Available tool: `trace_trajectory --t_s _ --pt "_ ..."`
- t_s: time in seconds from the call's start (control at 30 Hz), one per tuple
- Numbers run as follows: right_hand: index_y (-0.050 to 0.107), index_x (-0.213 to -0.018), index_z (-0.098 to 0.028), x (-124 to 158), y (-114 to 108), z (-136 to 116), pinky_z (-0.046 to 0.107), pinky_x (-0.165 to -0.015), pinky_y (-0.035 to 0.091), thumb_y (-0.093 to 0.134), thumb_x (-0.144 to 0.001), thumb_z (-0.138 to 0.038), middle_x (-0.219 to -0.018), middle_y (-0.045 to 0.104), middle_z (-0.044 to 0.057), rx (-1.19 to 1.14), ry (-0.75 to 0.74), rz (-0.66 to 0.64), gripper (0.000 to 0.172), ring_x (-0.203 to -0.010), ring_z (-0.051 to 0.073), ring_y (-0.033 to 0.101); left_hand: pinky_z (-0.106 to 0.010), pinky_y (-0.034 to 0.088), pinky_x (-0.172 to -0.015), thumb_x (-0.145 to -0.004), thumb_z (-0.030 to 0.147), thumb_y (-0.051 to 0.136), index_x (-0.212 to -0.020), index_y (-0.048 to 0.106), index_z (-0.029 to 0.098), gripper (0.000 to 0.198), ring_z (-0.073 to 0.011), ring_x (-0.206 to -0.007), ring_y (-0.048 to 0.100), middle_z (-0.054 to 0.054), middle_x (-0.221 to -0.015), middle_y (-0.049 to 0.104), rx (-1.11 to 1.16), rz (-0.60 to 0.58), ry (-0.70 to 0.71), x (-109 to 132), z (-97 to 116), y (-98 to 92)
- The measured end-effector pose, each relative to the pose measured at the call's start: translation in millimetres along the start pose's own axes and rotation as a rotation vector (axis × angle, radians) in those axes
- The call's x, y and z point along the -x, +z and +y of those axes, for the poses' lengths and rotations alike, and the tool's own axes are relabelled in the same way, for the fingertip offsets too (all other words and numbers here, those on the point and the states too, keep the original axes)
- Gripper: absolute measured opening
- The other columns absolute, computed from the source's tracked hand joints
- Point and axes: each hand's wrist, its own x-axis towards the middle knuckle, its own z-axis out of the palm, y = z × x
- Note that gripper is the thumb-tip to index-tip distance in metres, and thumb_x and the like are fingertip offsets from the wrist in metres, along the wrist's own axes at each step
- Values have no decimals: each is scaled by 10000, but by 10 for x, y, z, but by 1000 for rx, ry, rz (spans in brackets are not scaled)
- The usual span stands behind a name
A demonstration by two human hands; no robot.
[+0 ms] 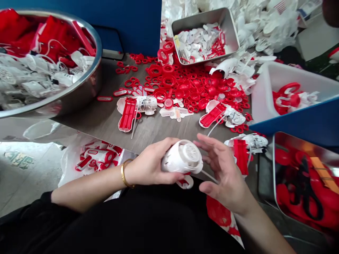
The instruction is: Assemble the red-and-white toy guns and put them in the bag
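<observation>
My left hand [150, 162] is wrapped round a white plastic toy gun body [182, 157], its round vented end facing up toward me. A bit of red and white handle shows beneath it. Just to the right, my right hand [225, 173] is open with fingers apart, and a thin white tube [209, 175] runs from the toy toward its palm. Whether the right fingers touch the toy, I cannot tell. Beyond my hands, similar half-built toy guns with red battery boxes lie on the table: one at left [135, 111], one at right [221, 114], another nearer [245, 150].
Red rings and caps [185, 84] are heaped across the table [106, 123]. Behind them stands a metal tray [205, 37] of small parts. A steel basin [97, 53] is at left, a white bin [265, 84] at right. Black scissors [304, 190] lie in the lower-right tray.
</observation>
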Motion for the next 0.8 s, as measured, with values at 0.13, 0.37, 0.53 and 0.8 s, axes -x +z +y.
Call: trace_trajectory --t_s 0.13,0.37,0.53,0.8 --pt "583 -1068 -226 33 7 -3 259 -645 558 723 -767 -454 -860 694 23 199 -85 -23 403 -718 161 673 -357 494 -921 -726 396 728 -1331 373 213 724 -255 -1078 604 -112 -1210 578 141 96 139 164 -142 37" --pt "551 -1089 -244 -94 129 -2 260 -662 553 664 -836 -306 -881 659 13 191 -134 16 284 -745 150 662 -350 500 -863 -718 359 712 -1242 432 209 613 -238 -981 615 -91 -1092 597 17 215 166 97 -193 28" --pt "547 -1108 -255 -95 135 183 263 -722 550 615 -863 -360 -964 655 23 -80 -66 -64 275 -834 158 655 -355 506 -862 -657 447 785 -1301 435 230 764 -239 -954 638 -93 -1099 623 127 175 201 123 -235 -87" --pt "671 -895 -210 -786 133 524 307 -750 527 504 -891 -218 -909 657 59 458 33 -91 167 -827 171 638 -380 488 -924 -617 439 823 -1333 469 215 829 -279 -1064 611 -116 -1199 603 584 307 -55 15 -505 -280"
